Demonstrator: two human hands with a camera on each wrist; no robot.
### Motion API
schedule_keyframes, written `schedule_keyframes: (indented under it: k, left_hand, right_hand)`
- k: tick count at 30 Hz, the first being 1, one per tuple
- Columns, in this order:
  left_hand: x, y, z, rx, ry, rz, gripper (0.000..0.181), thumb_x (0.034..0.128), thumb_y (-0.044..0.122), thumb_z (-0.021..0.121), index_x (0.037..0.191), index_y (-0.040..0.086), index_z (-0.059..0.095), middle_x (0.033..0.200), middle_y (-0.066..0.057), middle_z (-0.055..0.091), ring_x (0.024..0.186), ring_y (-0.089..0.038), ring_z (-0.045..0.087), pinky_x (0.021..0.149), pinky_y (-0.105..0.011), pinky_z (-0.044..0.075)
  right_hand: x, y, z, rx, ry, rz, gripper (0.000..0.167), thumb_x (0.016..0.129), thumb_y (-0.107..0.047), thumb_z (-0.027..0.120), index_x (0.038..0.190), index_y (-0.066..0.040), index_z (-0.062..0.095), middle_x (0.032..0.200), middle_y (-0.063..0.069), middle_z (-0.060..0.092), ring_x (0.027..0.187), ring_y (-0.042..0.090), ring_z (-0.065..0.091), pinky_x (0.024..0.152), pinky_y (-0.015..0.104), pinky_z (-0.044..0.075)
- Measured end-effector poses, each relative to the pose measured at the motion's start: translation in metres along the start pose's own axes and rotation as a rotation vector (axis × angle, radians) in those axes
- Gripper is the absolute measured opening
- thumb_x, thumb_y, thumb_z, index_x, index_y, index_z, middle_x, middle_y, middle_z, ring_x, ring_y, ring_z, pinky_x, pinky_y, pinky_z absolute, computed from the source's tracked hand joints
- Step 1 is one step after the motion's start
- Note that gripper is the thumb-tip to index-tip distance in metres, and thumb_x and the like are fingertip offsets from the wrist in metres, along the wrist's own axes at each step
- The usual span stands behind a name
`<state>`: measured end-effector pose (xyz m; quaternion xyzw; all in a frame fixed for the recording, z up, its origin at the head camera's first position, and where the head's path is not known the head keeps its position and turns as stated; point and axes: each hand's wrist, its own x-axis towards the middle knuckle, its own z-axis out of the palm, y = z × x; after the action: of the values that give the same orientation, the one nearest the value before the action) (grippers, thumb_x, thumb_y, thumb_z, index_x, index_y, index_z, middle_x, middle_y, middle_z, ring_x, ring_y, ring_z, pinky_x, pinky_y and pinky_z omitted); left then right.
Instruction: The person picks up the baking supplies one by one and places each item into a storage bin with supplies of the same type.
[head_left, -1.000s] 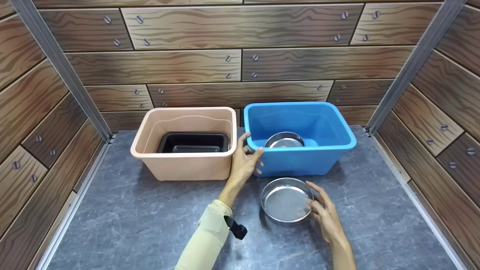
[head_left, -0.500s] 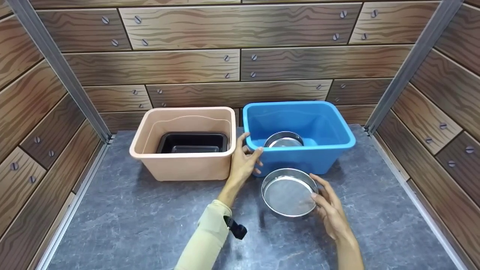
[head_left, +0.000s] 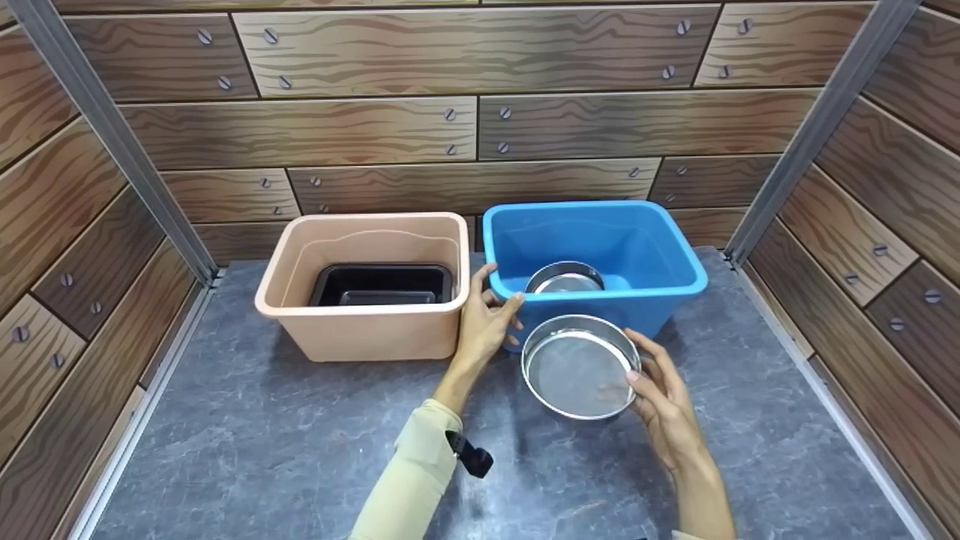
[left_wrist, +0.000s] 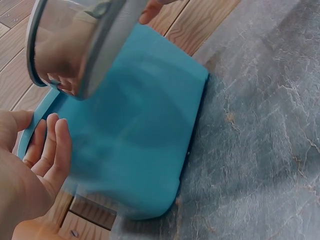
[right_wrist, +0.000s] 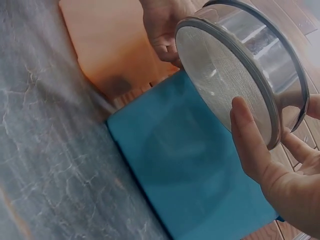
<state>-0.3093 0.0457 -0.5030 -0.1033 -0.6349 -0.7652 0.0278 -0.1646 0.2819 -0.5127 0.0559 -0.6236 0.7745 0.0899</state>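
My right hand (head_left: pixel 670 411) pinches the right side of a round metal sieve (head_left: pixel 577 375), thumb over the rim. The sieve is tilted toward me, raised off the table in front of the blue bin (head_left: pixel 607 315). Its fine mesh (right_wrist: pixel 215 70) faces down in the right wrist view. My left hand (head_left: pixel 484 322) grips the near left corner of the blue bin's rim, thumb outside in the head view. Inside that bin lies another round metal sieve (head_left: pixel 566 279), partly hidden by the front wall.
A beige bin (head_left: pixel 375 334) stands left of the blue one, with a black rectangular tray (head_left: pixel 382 283) in it. Both bins stand on a grey marbled table (head_left: pixel 285 450) before a wood-patterned back wall (head_left: pixel 360 127). Similar walls with metal rails close off both sides.
My right hand has lifted the sieve up and forward from the table toward the blue bin's front, tilting it. My left hand has kept its hold on the bin's rim.
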Motion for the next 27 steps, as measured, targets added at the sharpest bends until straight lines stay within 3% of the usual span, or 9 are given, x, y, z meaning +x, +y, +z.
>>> schedule_keyframes:
  k: [11,17,27]
  left_hand:
    - [0.0,0.001,0.0,-0.007,-0.003,-0.004,0.067,0.0976,0.005,0.071,0.155,0.011,0.037,0.083,-0.006,0.062,0.051,-0.013,0.061,0.035,-0.024,0.051]
    - [0.0,0.001,0.0,-0.015,-0.002,-0.013,0.067,0.0974,0.005,0.072,0.155,0.012,0.037,0.086,-0.008,0.064,0.053,-0.019,0.062,0.035,-0.025,0.051]
    - [0.001,-0.001,-0.001,-0.015,-0.012,0.016,0.067,0.0969,0.005,0.072,0.154,0.011,0.038,0.087,-0.012,0.065,0.053,-0.018,0.064,0.036,-0.026,0.052]
  right_hand:
    - [0.006,-0.014,0.006,0.066,-0.011,-0.059,0.057,0.104,0.003,0.05,0.159,-0.004,0.035,0.138,0.028,0.043,0.1,0.024,0.067,0.08,0.033,0.065]
    - [0.011,-0.021,0.009,0.072,-0.025,-0.083,0.058,0.103,0.004,0.05,0.159,-0.004,0.034,0.135,0.028,0.044,0.098,0.026,0.069,0.079,0.033,0.066]
    - [0.024,-0.038,0.011,0.119,0.019,-0.12,0.057,0.103,0.004,0.051,0.157,-0.009,0.039,0.131,0.026,0.047,0.093,0.027,0.072,0.083,0.036,0.066]
